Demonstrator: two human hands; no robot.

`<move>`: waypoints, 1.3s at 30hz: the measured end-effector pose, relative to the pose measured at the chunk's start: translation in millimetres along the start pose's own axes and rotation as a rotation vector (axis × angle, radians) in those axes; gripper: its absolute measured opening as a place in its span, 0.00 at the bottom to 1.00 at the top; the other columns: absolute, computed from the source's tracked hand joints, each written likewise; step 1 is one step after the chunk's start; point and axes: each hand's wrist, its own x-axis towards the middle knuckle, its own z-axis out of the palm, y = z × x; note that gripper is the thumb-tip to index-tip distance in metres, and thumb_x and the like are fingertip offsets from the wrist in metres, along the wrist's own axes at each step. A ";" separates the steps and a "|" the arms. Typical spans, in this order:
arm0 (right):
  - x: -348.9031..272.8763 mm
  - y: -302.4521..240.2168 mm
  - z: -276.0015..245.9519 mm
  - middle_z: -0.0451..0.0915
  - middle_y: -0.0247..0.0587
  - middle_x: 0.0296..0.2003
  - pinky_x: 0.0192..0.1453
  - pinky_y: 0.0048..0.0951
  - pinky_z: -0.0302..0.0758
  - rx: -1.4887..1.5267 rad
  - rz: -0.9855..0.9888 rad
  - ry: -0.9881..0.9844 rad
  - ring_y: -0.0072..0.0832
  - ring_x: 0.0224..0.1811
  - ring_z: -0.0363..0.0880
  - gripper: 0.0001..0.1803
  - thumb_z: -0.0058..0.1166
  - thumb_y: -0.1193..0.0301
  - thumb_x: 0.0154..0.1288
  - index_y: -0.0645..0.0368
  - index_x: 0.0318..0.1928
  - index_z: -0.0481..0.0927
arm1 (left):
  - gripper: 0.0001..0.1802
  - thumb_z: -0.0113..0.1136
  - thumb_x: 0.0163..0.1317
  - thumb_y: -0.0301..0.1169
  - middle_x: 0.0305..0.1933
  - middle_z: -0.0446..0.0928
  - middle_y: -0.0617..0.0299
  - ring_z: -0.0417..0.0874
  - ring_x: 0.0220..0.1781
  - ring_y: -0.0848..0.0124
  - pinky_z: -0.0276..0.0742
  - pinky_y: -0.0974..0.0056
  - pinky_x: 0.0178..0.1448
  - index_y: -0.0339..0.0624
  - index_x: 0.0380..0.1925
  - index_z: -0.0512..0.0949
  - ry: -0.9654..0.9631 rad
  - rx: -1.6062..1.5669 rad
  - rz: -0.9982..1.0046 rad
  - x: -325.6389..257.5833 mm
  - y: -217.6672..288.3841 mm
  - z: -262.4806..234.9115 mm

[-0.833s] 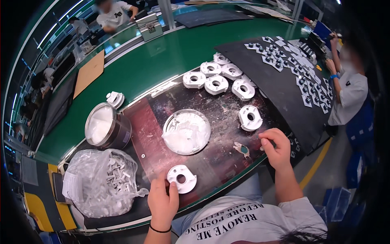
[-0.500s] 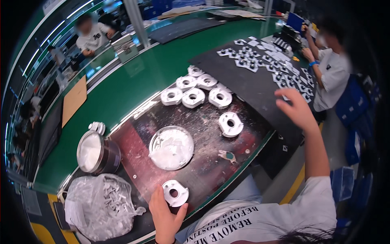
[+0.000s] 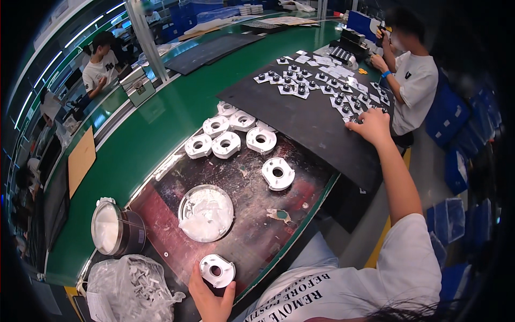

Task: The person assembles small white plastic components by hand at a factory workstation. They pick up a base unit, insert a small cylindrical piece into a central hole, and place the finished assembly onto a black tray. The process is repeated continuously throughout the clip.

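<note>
My left hand (image 3: pixel 211 301) grips a white round part (image 3: pixel 217 271) with a hole through its middle, at the table's near edge. Thumb and fingers press on its rim from both sides. Over at the right, my right hand (image 3: pixel 371 127) has its thumb and fingertips curled down on a small white square piece with a black knob, at the near end of a group of such pieces (image 3: pixel 323 78) on a black mat (image 3: pixel 300 131). The fingers partly hide that piece. Another white round part (image 3: pixel 278 173) lies apart on the worn dark board (image 3: pixel 247 241).
Several white round parts (image 3: pixel 226 144) cluster by the mat. A shallow dish of white paste (image 3: pixel 206 213) sits on the board. A tin (image 3: pixel 110 229) and a clear bag of small white pieces (image 3: pixel 134 290) stand at left. A co-worker (image 3: pixel 416 80) sits at far right.
My right hand has reached farther out and come down onto the small pieces on the mat. My left hand keeps hold of the round part. The whole view has shifted.
</note>
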 end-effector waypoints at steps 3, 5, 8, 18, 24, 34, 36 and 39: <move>1.1 1.6 13.5 0.78 0.38 0.37 0.50 0.42 0.63 0.083 -0.020 0.045 0.35 0.49 0.71 0.27 0.59 0.40 0.46 0.52 0.29 0.85 | 0.46 0.68 0.44 0.31 0.62 0.63 0.44 0.65 0.63 0.51 0.59 0.56 0.67 0.31 0.64 0.56 0.011 0.003 0.016 -1.3 -1.4 0.6; 1.3 2.3 15.8 0.78 0.37 0.34 0.50 0.41 0.63 0.154 -0.019 0.039 0.35 0.47 0.72 0.25 0.61 0.43 0.45 0.53 0.29 0.85 | 0.46 0.68 0.44 0.31 0.62 0.63 0.44 0.65 0.63 0.51 0.59 0.56 0.67 0.31 0.64 0.56 0.020 -0.014 0.019 -2.6 -1.2 0.8; -1.6 -2.0 7.7 0.79 0.37 0.33 0.50 0.40 0.64 0.233 -0.037 0.045 0.35 0.44 0.74 0.23 0.64 0.48 0.44 0.54 0.30 0.85 | 0.46 0.68 0.44 0.31 0.62 0.63 0.44 0.65 0.63 0.52 0.59 0.56 0.67 0.31 0.64 0.56 0.000 -0.005 0.005 -3.4 -2.8 0.7; -105.2 -108.6 -86.8 0.82 0.44 0.38 0.47 0.34 0.76 1.029 -0.776 -0.103 0.37 0.39 0.80 0.25 0.69 0.61 0.40 0.58 0.41 0.82 | 0.48 0.71 0.44 0.43 0.64 0.60 0.41 0.61 0.64 0.43 0.54 0.45 0.66 0.36 0.62 0.58 0.197 0.141 0.171 -3.1 3.3 -6.8; -170.7 -195.1 -93.8 0.81 0.38 0.39 0.42 0.32 0.76 1.287 -1.332 -0.287 0.34 0.38 0.81 0.24 0.69 0.64 0.42 0.57 0.42 0.79 | 0.18 0.59 0.60 0.37 0.40 0.76 0.50 0.78 0.39 0.61 0.73 0.62 0.45 0.35 0.45 0.74 0.010 -0.477 0.083 12.4 37.8 -15.5; -212.3 -223.4 -80.2 0.79 0.28 0.40 0.38 0.30 0.70 1.401 -1.610 0.140 0.30 0.46 0.77 0.21 0.71 0.62 0.43 0.47 0.41 0.81 | 0.14 0.45 0.70 0.36 0.25 0.74 0.67 0.73 0.26 0.79 0.68 0.75 0.30 0.40 0.31 0.75 -0.237 -1.369 -0.740 -28.0 31.0 -30.6; -213.6 -218.7 -74.5 0.79 0.30 0.40 0.39 0.30 0.71 1.342 -1.651 0.119 0.29 0.44 0.78 0.15 0.65 0.64 0.50 0.48 0.41 0.82 | 0.13 0.46 0.70 0.36 0.27 0.75 0.66 0.74 0.27 0.79 0.69 0.75 0.31 0.40 0.32 0.74 -0.337 -1.441 -0.776 -27.4 28.3 -33.0; -214.3 -221.2 -70.3 0.79 0.33 0.39 0.39 0.30 0.71 1.423 -1.606 -0.040 0.29 0.41 0.78 0.11 0.62 0.69 0.55 0.50 0.40 0.82 | 0.13 0.45 0.70 0.36 0.30 0.74 0.64 0.74 0.28 0.77 0.71 0.74 0.34 0.38 0.34 0.73 -0.336 -1.356 -0.668 -30.5 26.6 -28.6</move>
